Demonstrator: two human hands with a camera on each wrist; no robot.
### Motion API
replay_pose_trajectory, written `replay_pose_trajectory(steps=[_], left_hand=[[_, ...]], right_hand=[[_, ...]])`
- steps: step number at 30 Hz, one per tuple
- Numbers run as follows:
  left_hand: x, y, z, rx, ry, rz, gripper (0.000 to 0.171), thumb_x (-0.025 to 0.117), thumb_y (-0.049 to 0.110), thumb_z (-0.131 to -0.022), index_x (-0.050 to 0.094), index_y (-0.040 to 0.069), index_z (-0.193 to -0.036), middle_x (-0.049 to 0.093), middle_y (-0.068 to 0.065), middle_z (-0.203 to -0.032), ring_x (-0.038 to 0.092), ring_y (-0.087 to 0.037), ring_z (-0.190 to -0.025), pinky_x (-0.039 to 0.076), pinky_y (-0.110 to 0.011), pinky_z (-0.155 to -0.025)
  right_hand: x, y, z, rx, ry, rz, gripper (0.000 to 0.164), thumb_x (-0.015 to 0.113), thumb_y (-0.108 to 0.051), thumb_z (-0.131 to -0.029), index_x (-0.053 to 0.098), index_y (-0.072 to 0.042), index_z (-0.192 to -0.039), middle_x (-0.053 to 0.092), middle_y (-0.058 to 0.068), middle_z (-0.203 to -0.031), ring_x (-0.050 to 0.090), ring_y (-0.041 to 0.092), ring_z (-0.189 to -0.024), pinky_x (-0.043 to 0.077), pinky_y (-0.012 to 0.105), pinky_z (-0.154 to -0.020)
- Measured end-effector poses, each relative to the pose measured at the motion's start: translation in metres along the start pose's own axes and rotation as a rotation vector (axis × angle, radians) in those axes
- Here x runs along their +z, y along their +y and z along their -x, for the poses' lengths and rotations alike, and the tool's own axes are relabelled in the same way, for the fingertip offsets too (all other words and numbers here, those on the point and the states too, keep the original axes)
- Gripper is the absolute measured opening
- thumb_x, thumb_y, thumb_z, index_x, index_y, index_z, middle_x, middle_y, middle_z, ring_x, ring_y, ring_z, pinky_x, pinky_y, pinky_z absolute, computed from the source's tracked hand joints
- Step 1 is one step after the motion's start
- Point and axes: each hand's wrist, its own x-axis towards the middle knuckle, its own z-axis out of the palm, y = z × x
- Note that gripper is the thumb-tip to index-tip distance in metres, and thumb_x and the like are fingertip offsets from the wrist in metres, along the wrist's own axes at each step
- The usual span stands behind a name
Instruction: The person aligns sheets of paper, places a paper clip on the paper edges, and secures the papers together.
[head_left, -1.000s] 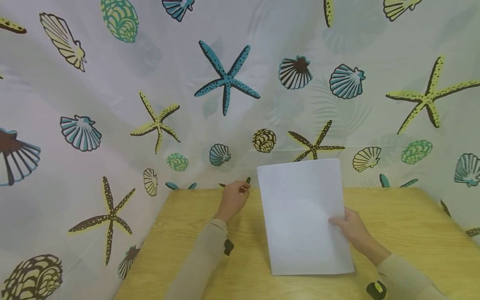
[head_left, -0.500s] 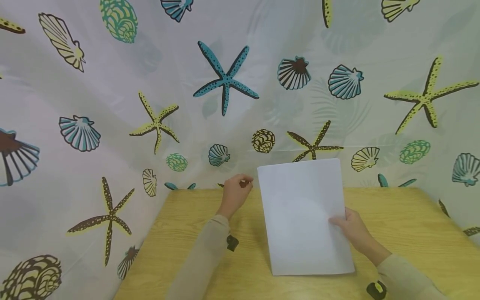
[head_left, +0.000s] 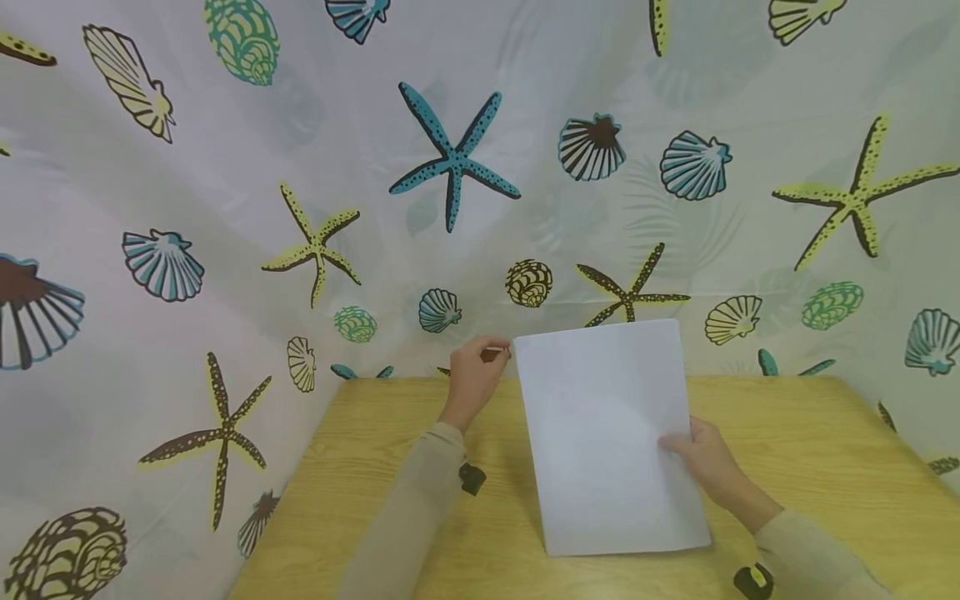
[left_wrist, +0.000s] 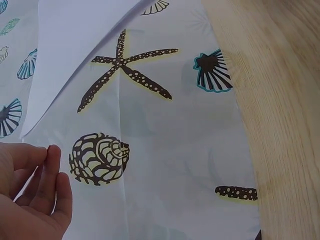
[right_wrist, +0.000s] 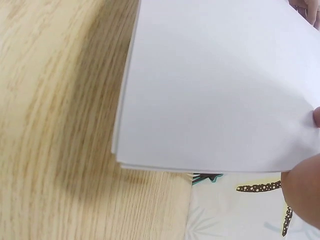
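Note:
A small stack of white paper sheets [head_left: 603,442] stands upright over the table, its lower edge near or on the wood. My right hand [head_left: 705,458] grips the right edge, thumb on the face turned toward me. Layered edges show at the corner of the sheets [right_wrist: 215,90] in the right wrist view. My left hand [head_left: 476,375] is beside the top left corner of the stack. Its thumb and forefinger tips meet in the left wrist view, just below the corner of the sheets [left_wrist: 65,55]. Whether something tiny is between these fingertips cannot be made out.
The wooden table [head_left: 360,500] spreads under both forearms. A pale curtain [head_left: 375,108] printed with starfish and shells hangs behind the table and along its sides. Dark wrist devices [head_left: 471,478] are on the arms.
My left hand has moved slightly up and to the right, closer to the top left corner of the sheets. My right hand and the sheets stay almost still.

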Motion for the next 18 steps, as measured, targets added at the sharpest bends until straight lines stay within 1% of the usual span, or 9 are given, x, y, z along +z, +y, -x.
replay_pose_trajectory(steps=[6,11,14,18], left_hand=[[0.000,0.004,-0.002,0.018,-0.004,0.021,0.011,0.065,0.009,-0.089,0.071,0.007,-0.098,0.069,-0.004,-0.094,0.066,-0.013,-0.080,0.053,-0.025,-0.066],[0.001,0.008,-0.003,0.044,0.008,0.058,0.015,0.058,0.004,-0.090,0.071,0.003,-0.099,0.068,-0.005,-0.092,0.067,-0.019,-0.081,0.052,-0.026,-0.063],[0.002,0.010,-0.004,0.040,0.016,0.073,0.017,0.055,0.004,-0.091,0.070,0.002,-0.100,0.068,-0.006,-0.092,0.068,-0.019,-0.082,0.053,-0.025,-0.065],[0.003,0.014,-0.005,0.027,0.028,0.086,0.016,0.058,0.009,-0.092,0.071,0.004,-0.100,0.068,-0.007,-0.096,0.068,-0.017,-0.082,0.055,-0.026,-0.069]], right_hand=[[0.000,0.000,0.001,0.001,-0.002,0.014,0.049,0.045,-0.005,-0.095,0.031,0.018,-0.136,0.043,0.035,-0.132,0.042,0.049,-0.122,0.039,0.059,-0.096],[0.000,-0.001,0.000,-0.011,-0.001,0.014,0.048,0.045,-0.004,-0.095,0.031,0.018,-0.135,0.043,0.036,-0.132,0.042,0.049,-0.122,0.039,0.059,-0.096],[0.000,-0.001,0.000,-0.007,-0.002,0.013,0.048,0.045,-0.004,-0.095,0.031,0.018,-0.135,0.042,0.036,-0.132,0.041,0.049,-0.122,0.038,0.059,-0.096],[0.001,-0.002,0.000,-0.006,0.000,0.013,0.048,0.045,-0.004,-0.094,0.032,0.018,-0.135,0.042,0.036,-0.132,0.041,0.050,-0.122,0.037,0.060,-0.097]])
